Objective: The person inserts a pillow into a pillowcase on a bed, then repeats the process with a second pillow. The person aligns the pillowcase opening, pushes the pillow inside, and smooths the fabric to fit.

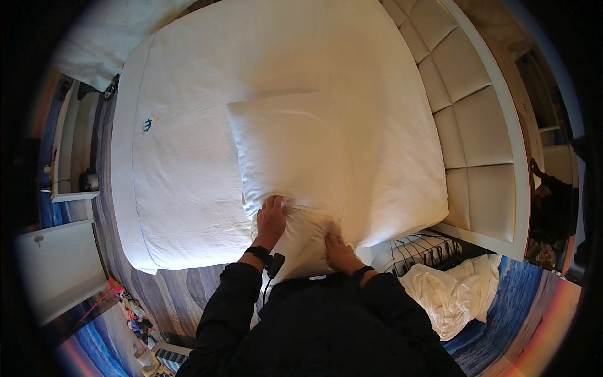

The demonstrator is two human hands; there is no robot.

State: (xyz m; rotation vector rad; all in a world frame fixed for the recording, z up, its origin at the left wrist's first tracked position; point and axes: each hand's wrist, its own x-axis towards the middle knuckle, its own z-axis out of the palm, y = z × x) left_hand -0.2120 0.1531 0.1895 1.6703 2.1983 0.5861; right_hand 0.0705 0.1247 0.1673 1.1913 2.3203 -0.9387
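A white pillow in its case lies on the white-sheeted bed, in front of my body. The near end of the pillowcase is gathered and creased, and hangs over the bed's near edge toward me. At its left corner my left hand is closed on the fabric, fingers curled over the edge. Lower and to the right, my right hand grips the other side of the cloth, its fingertips partly hidden in the folds. Both wrists wear dark bands, and a small black box with a cable hangs by the left one.
A padded cream headboard bounds the bed on the right. Bunched white bedding lies at lower right, beside a rack of cables. A white cabinet and a patterned grey floor are at left.
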